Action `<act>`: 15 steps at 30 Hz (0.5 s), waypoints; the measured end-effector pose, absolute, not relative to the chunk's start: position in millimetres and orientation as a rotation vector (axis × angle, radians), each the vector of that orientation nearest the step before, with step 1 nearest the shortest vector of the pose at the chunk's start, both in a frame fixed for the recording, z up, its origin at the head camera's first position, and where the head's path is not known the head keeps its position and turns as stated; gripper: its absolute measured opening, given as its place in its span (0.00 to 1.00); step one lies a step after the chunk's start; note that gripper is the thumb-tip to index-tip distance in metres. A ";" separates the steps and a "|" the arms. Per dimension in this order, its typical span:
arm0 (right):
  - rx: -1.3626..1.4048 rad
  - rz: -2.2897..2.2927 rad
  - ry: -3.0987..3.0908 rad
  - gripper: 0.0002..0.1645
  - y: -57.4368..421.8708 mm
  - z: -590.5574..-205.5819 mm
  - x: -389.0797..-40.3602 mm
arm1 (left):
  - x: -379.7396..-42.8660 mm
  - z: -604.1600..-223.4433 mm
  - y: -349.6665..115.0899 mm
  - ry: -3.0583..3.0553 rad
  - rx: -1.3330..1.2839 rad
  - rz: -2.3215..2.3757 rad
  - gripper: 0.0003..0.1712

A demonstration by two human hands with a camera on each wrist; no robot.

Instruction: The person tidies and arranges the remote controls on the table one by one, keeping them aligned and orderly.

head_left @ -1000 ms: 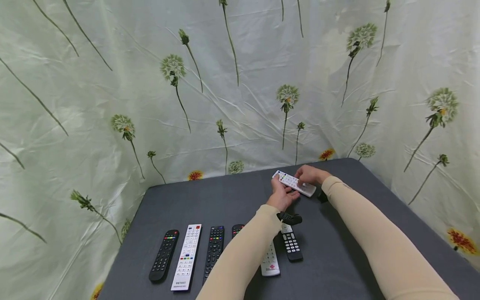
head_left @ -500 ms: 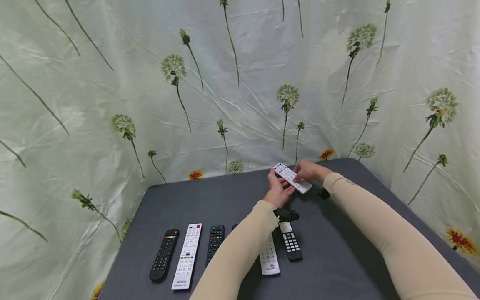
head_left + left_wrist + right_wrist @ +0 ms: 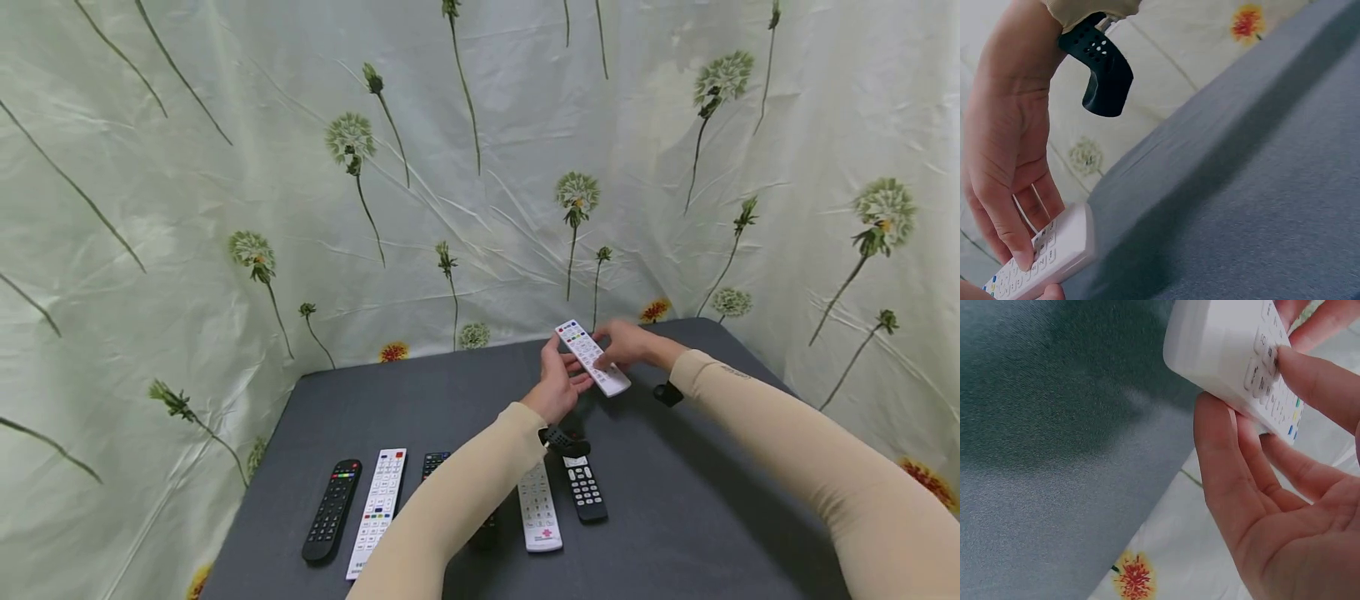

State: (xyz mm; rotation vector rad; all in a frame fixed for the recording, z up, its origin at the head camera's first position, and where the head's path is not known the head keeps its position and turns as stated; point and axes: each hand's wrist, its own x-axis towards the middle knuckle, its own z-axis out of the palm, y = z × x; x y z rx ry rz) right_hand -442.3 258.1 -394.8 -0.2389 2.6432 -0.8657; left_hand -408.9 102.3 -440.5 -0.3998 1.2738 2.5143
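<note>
A white remote control [image 3: 588, 354] with grey and coloured keys is held at a slant above the back right of the dark table. My left hand [image 3: 557, 379] holds it from the left, thumb by its upper end and fingers under it. My right hand [image 3: 630, 343] grips its right side, thumb on the keys. Close up in the right wrist view, the right thumb [image 3: 1319, 387] presses on the key face while the fingers [image 3: 1213, 450] lie along its underside. In the left wrist view the remote's white lower end [image 3: 1075, 234] shows, with little of the left hand visible.
On the dark table [image 3: 420, 400] lie a black remote [image 3: 332, 511], a white remote [image 3: 378, 500], another black remote [image 3: 435, 461], a white remote [image 3: 540, 510] and a black-and-silver remote [image 3: 585, 492]. My left sleeve [image 3: 465, 508] covers some of them. A floral curtain [image 3: 510, 250] stands behind.
The held remote has turned to a steeper slant. My left forearm has shifted left over the row of remotes, and my right forearm has moved right.
</note>
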 end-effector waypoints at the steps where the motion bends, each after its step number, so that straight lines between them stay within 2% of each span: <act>1: -0.240 -0.867 2.647 0.39 258.8 -393.5 -439.1 | -407.0 -439.5 102.1 1.282 -0.384 2.506 0.41; 15: -0.269 -0.983 2.706 0.39 267.6 -388.7 -384.4 | -364.8 -429.0 96.9 1.394 -0.273 2.440 0.35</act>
